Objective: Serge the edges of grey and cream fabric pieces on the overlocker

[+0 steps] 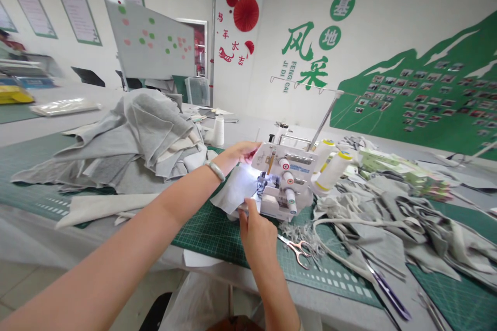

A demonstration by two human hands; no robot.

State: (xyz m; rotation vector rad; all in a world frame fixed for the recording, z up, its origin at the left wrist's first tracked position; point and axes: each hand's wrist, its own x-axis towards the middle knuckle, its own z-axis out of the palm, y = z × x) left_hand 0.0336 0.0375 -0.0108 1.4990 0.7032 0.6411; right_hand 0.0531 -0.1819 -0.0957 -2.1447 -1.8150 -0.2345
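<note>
A white overlock sewing machine (283,176) stands on the green cutting mat (217,235), its needle area lit by a small lamp. A piece of pale fabric (233,189) lies at the machine's left side, running in under the presser foot (264,182). My right hand (254,230) pinches the fabric's near edge in front of the machine. My left hand (238,152) reaches across behind the fabric, fingers extended next to the machine's left side and holding nothing I can see. A pale bangle circles my left wrist.
Tall thread cones (332,170) stand behind the machine under a metal thread stand. Steel scissors (297,251) lie near the front. Heaps of grey fabric (132,139) and scraps (388,232) flank the machine. A white thread cone (218,132) stands at the left rear.
</note>
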